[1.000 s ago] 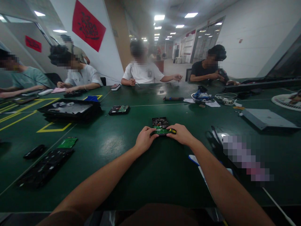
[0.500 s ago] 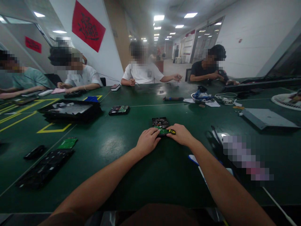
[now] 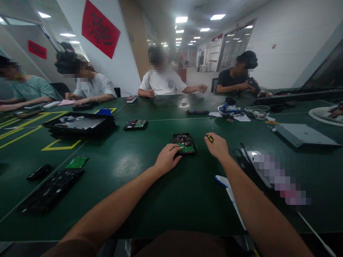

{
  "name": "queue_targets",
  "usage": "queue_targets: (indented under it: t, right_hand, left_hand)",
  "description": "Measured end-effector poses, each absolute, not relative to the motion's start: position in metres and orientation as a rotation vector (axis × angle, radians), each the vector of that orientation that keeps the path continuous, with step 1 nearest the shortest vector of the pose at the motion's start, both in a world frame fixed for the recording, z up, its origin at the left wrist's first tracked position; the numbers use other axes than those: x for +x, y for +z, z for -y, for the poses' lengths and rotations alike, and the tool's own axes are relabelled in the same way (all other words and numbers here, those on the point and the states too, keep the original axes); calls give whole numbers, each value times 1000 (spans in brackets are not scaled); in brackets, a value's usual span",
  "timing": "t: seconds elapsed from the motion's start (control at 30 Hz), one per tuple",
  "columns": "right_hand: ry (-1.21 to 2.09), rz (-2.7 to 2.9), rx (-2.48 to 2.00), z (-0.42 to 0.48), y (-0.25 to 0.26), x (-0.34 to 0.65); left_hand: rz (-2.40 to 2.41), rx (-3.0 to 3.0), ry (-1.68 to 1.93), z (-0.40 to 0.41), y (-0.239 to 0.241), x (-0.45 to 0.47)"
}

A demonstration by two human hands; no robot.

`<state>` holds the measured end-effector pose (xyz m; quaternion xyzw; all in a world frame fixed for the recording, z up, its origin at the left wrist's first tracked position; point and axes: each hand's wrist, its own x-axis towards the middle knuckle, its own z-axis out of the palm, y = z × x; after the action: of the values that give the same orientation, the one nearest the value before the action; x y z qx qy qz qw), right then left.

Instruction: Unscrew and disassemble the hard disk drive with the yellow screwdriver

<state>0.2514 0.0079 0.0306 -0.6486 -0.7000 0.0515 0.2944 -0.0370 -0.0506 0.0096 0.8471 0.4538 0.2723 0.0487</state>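
Left hand (image 3: 167, 159) is loosely open, just resting on the green board (image 3: 187, 149) of a hard drive (image 3: 183, 138) lying flat on the table (image 3: 150, 200). Right hand (image 3: 217, 145) is off to the drive's right, curled around a yellow-and-black tool (image 3: 210, 139). Further out there's 1 more drive (image 3: 135, 124), a black tray (image 3: 108, 129) left of it, and 4 people (image 3: 167, 84) across the table.

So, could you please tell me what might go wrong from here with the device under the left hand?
The left hand has its fingers over the green circuit board of the device, so uneven pressure might shift or mark it.

Small bits lie loose beside the device's right edge and could be brushed away.

The yellow-and-black tool is partly hidden in the right hand; it could perhaps slip.
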Motion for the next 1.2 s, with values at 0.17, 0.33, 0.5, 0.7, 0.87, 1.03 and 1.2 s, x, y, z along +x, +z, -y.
queue_targets:
  t: [0.17,0.33,0.5,0.7,0.87,1.03,1.2]
  right_hand:
    - [194,2144,-1784,-7,24,243]
    - [266,2295,-1608,-6,20,237]
    - [293,2274,-1598,-8,17,239]
    - [302,2231,-1625,-12,15,238]
    - [236,2245,-1645,-15,13,232]
    - [177,2300,-1687,-15,15,228]
    - [155,2306,-1705,-14,17,227]
  left_hand:
    - [-1335,2621,914,50,4,-38]
    - [-1389,2605,998,49,1,-38]
    - [-1539,2494,977,49,0,-37]
    - [-1601,2376,904,50,2,-38]
    - [-1591,2360,884,50,5,-38]
    - [-1585,2359,880,49,3,-38]
    - [-1583,2351,891,47,1,-38]
